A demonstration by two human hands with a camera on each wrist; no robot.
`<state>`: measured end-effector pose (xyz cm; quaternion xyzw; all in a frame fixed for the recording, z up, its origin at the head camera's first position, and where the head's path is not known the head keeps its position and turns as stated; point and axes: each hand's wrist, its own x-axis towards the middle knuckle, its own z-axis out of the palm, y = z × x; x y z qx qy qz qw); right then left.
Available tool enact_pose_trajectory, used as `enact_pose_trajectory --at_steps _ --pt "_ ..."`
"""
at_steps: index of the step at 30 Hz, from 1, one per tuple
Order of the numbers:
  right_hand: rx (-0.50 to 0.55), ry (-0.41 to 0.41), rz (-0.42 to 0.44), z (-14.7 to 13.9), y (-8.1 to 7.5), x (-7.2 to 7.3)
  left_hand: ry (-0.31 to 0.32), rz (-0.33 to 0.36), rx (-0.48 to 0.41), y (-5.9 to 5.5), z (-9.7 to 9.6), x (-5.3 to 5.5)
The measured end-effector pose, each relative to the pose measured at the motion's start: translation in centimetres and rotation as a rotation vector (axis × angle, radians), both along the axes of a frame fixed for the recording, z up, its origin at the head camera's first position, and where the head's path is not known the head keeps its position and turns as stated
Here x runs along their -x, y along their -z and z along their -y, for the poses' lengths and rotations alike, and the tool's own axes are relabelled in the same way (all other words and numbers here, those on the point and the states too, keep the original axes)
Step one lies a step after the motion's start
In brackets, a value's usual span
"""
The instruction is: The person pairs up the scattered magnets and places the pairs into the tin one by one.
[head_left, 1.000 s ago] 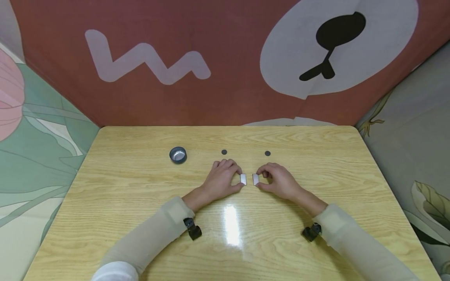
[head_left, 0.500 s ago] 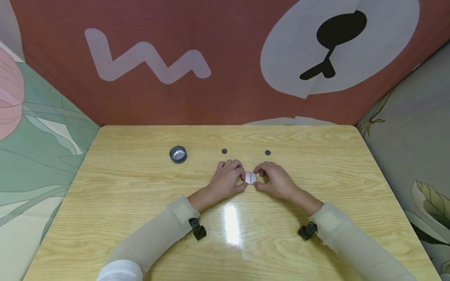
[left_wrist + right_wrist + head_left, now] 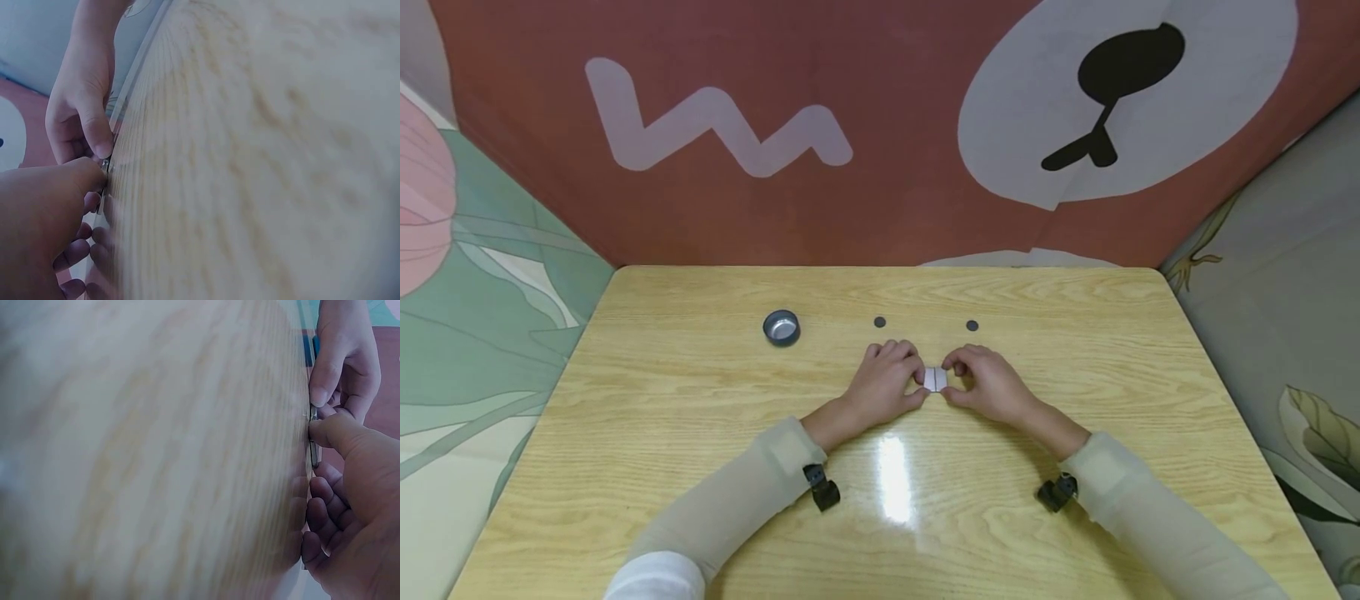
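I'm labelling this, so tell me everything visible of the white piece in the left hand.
The white piece is small, plain-topped and roughly rectangular; its material is unclear. It appears flat on the table, in the grip of the left hand, beside a similar piece. A dark line shows between them; whether they touch is unclear.

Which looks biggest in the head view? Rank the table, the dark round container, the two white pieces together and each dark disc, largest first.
Table
Dark round container
White pieces, taken together
Left disc and right disc: these look alike, so I leave them unranked
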<state>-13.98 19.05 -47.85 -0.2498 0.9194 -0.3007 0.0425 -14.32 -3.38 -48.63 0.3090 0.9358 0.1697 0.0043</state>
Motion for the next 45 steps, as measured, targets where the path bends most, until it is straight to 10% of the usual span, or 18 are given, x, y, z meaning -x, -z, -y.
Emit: enact_pose_trajectory --at_steps 45 --pt "-0.029 -0.036 -0.041 0.87 -0.31 0.01 0.014 0.020 -0.011 -0.34 0.24 0.00"
